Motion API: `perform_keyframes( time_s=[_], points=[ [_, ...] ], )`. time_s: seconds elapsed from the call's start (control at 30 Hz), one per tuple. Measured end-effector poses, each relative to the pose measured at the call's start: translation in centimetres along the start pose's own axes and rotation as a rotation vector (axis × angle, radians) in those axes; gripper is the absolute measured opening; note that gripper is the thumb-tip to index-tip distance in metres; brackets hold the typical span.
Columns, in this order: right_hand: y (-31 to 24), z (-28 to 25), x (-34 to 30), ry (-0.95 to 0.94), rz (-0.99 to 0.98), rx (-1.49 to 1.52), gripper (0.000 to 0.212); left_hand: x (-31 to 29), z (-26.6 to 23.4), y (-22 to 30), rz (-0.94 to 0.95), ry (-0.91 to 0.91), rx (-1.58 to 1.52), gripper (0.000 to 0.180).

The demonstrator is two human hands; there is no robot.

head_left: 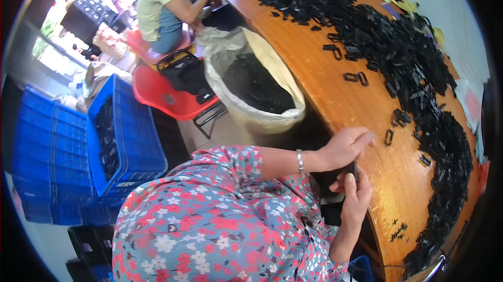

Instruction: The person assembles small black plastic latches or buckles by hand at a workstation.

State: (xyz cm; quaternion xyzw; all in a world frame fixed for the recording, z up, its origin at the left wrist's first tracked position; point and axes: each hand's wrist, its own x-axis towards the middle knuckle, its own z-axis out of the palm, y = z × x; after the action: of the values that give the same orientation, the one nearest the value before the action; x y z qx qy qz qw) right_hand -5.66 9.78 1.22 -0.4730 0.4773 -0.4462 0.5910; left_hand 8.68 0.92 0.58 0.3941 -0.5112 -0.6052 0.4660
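Observation:
My left hand (343,148), with a metal bracelet at its wrist, is over the near edge of the wooden table (314,80). Its fingers are bent and drawn together; whatever they may hold is too small to make out. Just below it my right hand (356,193) is closed, its thumb pressed along a thin black plastic piece (356,171) that stands up from the fingers. Loose black plastic buckles (389,137) lie on the tabletop beyond my hands. A long heap of black plastic parts (414,80) runs along the table's far side.
A large white sack (225,85) of black parts stands by the table edge, near a red chair (157,93) holding a black bag. Blue crates (57,151) stack at the left. Another person (165,9) sits farther along the table. Small black bits (399,232) lie near the bottom.

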Motion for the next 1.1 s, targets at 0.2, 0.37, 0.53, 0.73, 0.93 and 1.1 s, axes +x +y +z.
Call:
perform_keyframes(
  time_s=[0.2,0.37,0.53,0.73,0.93,1.1],
  points=[
    [1.5,-0.3,1.0,-0.032,-0.040,-0.108,0.018,-1.5,-0.7,-0.9,-0.008,0.066,0.144,0.035],
    [0.3,3.0,2.5,-0.269,0.108,0.215,0.033,-1.5,-7.5,2.0,0.580,0.109,0.719,0.026],
    [3.4,-0.9,1.7,-0.353,-0.012,0.121,0.042,-2.7,-23.6,4.4,0.195,0.509,1.139,0.034],
    [5.6,-7.7,-4.8,-0.171,0.176,0.169,0.032,-1.6,-21.7,3.3,0.368,0.422,1.555,0.010],
    [10.1,-15.7,-12.4,0.111,0.401,0.177,0.022,3.5,-2.4,0.9,0.606,-0.123,1.076,0.013],
    [26.5,-17.9,-20.0,0.470,0.788,-1.047,0.020,4.8,7.2,-2.3,0.687,-0.624,0.997,0.013]
  ],
)
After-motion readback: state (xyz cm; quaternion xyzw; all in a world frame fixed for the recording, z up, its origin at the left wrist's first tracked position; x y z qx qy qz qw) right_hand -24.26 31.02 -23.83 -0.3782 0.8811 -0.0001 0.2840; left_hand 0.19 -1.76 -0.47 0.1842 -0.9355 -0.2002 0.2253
